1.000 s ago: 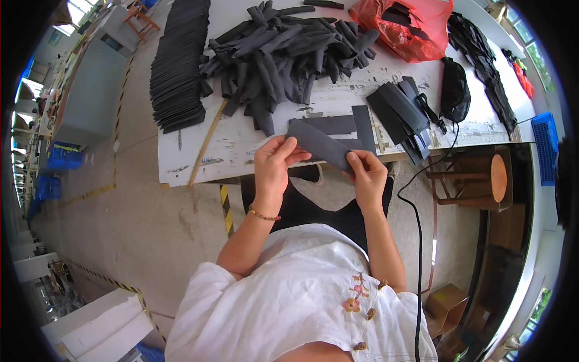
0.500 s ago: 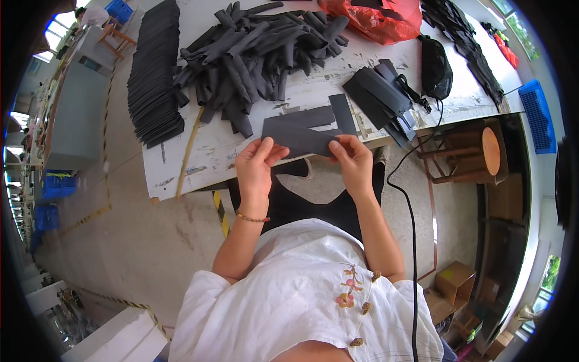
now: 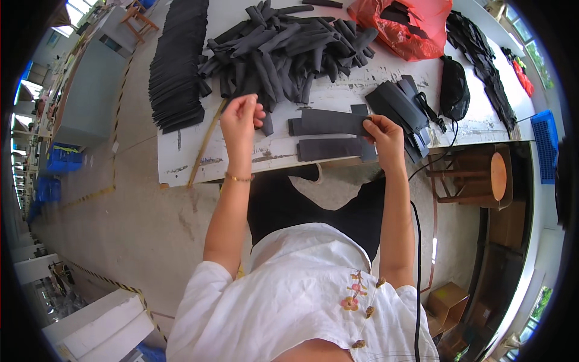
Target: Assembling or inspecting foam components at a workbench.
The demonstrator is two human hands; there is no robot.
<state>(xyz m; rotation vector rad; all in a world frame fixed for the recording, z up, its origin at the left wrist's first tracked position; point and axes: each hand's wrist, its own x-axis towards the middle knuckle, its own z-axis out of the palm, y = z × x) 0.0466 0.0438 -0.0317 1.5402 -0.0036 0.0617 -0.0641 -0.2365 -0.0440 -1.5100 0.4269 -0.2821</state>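
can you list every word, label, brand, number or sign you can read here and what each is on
No text can be read with certainty.
White tabletop, near edge: small blue marks like lettering, too small and worn to read.
Dark strip in the right hand: none visible.
Red plastic bag: none I can make out.

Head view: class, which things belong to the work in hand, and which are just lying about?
Apparently in use:
held dark strip, in the right hand
flat strip by the table edge
heap of curled strips

Seemingly just lying about:
wooden stool
cardboard box
blue crate
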